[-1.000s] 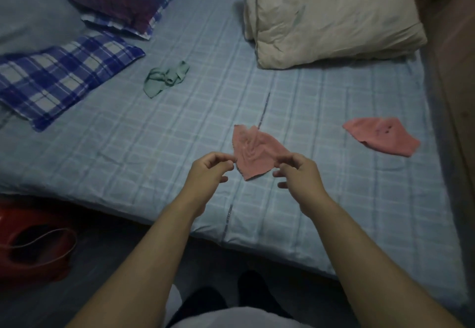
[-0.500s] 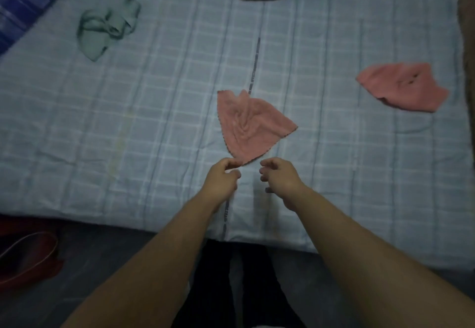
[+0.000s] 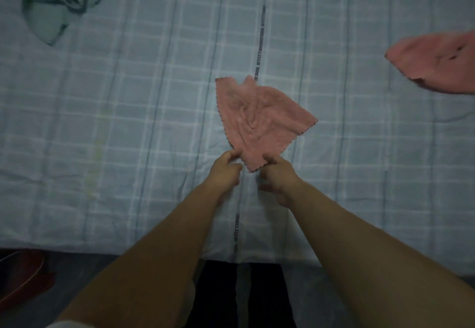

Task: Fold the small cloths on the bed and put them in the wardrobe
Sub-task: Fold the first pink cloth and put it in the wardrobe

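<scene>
- Three small cloths lie on the bed. The pink cloth is in the middle, just ahead of the hands. A second pink cloth is at the right edge of the view and a green cloth at the far left, both well apart from the middle one.
- Change: a second ago the pink cloth was held up between the hands, one hand at each side. It now rests rumpled on the checked sheet, and both hands have closed in on its near corner. The view has also dropped lower over the bed, so the pillows are out of sight.
- Meaning for the task: the cloth seems to have been laid down as a surface to fold on. It is still creased and no fold has been made. Spreading it flat looks like the step in hand. All three cloths remain unfolded, and the wardrobe is not in view.
- Left hand: the forearm reaches forward from the lower left. The fingers are curled and pinch the cloth's near edge on its left side.
- Right hand: the forearm comes in from the lower right. Thumb and forefinger appear to pinch the same corner from the right, and the other fingers are tucked below.
- Floor: a red object sits at the lower left, beside the bed.
</scene>
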The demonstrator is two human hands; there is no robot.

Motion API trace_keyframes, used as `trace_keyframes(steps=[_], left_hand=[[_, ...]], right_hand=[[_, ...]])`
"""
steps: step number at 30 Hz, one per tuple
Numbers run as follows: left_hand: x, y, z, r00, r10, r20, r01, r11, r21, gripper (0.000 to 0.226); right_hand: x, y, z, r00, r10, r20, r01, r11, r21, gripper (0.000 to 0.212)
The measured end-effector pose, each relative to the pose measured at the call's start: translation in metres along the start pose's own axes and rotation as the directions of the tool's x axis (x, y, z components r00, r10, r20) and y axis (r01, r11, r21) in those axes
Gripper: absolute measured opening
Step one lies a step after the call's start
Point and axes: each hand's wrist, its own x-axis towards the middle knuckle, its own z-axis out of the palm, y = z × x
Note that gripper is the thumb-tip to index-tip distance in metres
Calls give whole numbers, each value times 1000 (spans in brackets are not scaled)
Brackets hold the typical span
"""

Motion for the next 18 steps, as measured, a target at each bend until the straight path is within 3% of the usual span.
trace_keyframes(steps=[8,15,18], left_hand=[[-23,33,-4,997,81,11,-80,995,-55,32],[-110,91,-20,976,219,-6,-216,956,-199,43],[-136,117,-30,960,281,1,-275,939,-207,43]], right_hand=[[-31,-26,-3,971,-213,-108,207,976,-65,36],[-116,-67,-17,898,-434,-68,422,896,-140,13],[-148,-87,-24,862,-507,-31,497,854,-156,18]])
